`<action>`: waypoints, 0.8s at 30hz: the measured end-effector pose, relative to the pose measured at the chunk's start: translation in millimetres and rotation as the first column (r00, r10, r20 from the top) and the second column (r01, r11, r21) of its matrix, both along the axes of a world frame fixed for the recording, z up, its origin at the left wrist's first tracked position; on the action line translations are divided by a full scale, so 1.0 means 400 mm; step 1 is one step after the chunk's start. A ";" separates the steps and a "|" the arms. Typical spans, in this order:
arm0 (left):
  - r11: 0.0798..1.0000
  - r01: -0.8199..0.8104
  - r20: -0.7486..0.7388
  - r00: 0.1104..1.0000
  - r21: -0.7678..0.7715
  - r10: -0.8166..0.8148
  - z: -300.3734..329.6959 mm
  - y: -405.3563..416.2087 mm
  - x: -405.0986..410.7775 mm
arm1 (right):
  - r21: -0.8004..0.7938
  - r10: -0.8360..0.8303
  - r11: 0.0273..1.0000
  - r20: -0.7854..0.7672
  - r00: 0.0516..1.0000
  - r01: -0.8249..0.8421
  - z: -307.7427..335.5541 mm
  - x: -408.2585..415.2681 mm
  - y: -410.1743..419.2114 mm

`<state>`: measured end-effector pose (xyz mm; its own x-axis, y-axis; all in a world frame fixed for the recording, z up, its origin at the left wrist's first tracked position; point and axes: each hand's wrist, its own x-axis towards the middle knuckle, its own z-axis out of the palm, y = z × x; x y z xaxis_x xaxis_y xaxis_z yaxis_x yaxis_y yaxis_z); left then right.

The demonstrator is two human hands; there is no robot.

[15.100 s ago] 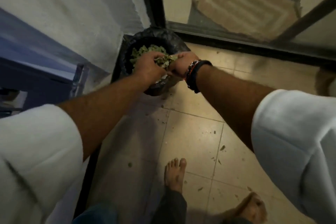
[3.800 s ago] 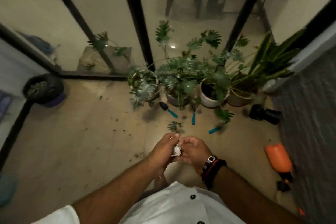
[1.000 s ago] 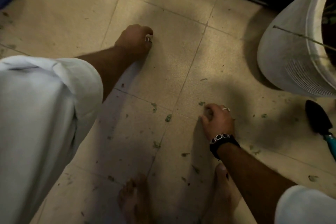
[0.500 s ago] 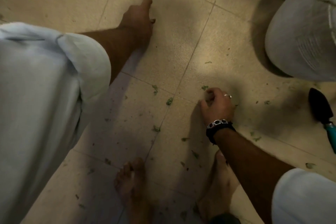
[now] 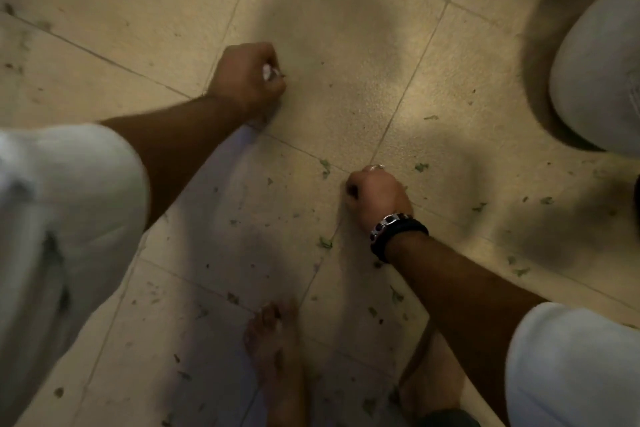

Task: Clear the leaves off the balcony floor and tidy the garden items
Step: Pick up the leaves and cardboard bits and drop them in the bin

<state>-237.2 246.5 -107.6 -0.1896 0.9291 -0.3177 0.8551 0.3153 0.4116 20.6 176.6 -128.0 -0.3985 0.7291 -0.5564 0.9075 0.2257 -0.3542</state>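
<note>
Small green leaf bits [image 5: 325, 242] lie scattered over the beige floor tiles [image 5: 346, 45], thickest near my feet and to the right. My left hand [image 5: 247, 78] hovers low over the tiles with its fingers curled, and a small white crumpled scrap [image 5: 268, 71] shows at its thumb. My right hand [image 5: 375, 196], with a dark bracelet at the wrist, is curled with its fingertips down on a tile joint. A leaf bit [image 5: 420, 167] lies just to its right. Whatever that fist holds is hidden.
A large white plant pot [image 5: 595, 73] stands at the right edge. My bare feet [image 5: 273, 340] are on the tiles at the bottom, between my arms. My white sleeves fill the lower corners.
My left hand has pulled back from its stretched-out reach and curled its fingers in. My right hand stays curled at the same tile joint. The trowel has slipped out of view on the right.
</note>
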 end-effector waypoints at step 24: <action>0.940 -0.317 -0.251 0.927 -0.124 0.279 -0.035 -0.490 -0.147 | 0.055 -0.099 0.993 -0.030 0.995 0.101 0.035 -0.084 -0.063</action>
<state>-296.1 50.5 -121.6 -0.5342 0.7589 -0.3724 0.7754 0.6153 0.1418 -13.2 151.5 -114.2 -0.3362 0.7958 -0.5036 0.9169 0.1545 -0.3679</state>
